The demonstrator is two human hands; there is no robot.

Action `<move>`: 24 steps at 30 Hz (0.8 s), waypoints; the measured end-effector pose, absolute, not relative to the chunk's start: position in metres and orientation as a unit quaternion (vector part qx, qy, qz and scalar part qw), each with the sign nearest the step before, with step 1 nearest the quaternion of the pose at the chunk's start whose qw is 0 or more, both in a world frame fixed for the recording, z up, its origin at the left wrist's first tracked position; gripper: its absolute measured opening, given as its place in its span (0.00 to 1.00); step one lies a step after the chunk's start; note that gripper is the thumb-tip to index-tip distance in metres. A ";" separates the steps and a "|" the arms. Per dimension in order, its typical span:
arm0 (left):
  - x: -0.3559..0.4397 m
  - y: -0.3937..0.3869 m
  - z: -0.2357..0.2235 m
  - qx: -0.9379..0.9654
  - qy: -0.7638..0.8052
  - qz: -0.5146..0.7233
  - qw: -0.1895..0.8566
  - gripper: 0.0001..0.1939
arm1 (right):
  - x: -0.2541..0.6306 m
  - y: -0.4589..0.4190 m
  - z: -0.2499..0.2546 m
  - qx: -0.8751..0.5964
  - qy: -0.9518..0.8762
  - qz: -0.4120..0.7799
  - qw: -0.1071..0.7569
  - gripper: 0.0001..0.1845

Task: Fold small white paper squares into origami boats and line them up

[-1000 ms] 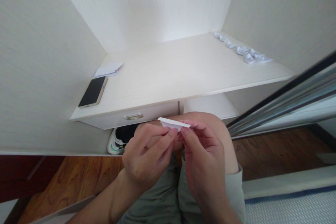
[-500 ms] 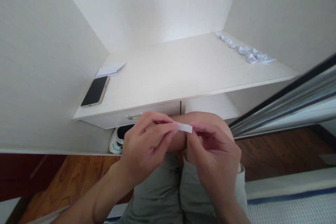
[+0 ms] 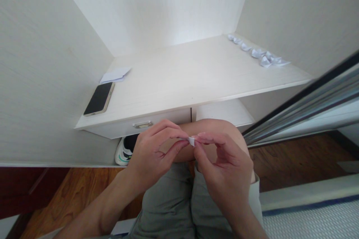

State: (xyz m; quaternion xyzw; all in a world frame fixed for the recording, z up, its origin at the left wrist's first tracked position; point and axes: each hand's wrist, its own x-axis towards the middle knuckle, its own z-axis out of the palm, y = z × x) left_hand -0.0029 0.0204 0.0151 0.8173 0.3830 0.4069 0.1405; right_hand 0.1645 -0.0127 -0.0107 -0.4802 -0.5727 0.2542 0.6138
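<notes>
A small folded piece of white paper (image 3: pixel 191 141) is pinched between both hands, above my knees and in front of the shelf edge. My left hand (image 3: pixel 157 153) closes its thumb and fingers on the paper's left part and covers most of it. From the right, my right hand (image 3: pixel 224 160) pinches the other end between thumb and fingertips. Only a short white strip shows between the fingertips. Several small folded paper pieces (image 3: pixel 265 59) with pointed tips stand in a row along the right side of the shelf.
The white shelf (image 3: pixel 174 78) has a phone (image 3: pixel 99 99) and some paper sheets (image 3: pixel 115 75) at its left. Below are a drawer handle (image 3: pixel 143 124) and a shoe (image 3: pixel 123 151). A dark-edged sliding door frame (image 3: pixel 303 101) slants along the right.
The paper has been turned and is now mostly hidden by the fingers, where a long folded edge showed before. My left hand now lies flatter, fingers pointing right.
</notes>
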 end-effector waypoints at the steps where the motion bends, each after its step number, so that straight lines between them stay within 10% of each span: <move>1: -0.003 0.020 0.014 0.816 0.384 0.409 0.140 0.06 | 0.165 -0.013 -0.011 -0.477 -0.577 0.255 0.612 0.09; 24: 0.008 0.006 -0.008 0.668 0.431 0.507 0.334 0.05 | 0.166 -0.012 -0.010 -0.425 -0.557 0.358 0.617 0.11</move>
